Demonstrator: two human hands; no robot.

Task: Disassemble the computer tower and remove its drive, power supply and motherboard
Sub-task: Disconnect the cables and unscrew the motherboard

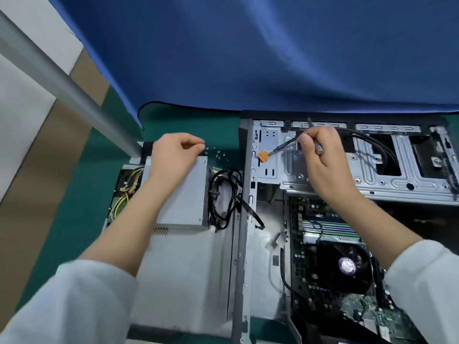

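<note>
Head view, left to right. Green desk (74, 194), blue cloth (248, 58) hanging over its far edge. Detached side panel (183, 269) lies flat on the desk left of the tower. Power supply (181, 194), grey box, sits on the panel's far end, already out of the case; yellow wires (126, 192) at its left, coiled black cable (223, 194) just beside its right side. Left hand (173, 155) over the far end of the power supply, fingers curled, thumb and fingertips pinched together near small loose screws (218, 153) on the desk; cannot tell if it holds one. Computer tower (246, 219) lies on its side, open, near the desk's right part. Orange connector (262, 155) on a cable end hangs free over the metal drive cage (372, 170) at the tower's far end. Right hand (320, 155) above the cage, fingers curled around a screwdriver (318, 148), thin shaft pointing away toward the tower's far wall. Motherboard (323, 256) still in the case, near side, with black CPU fan (344, 265) on it. White sleeves on both arms.
</note>
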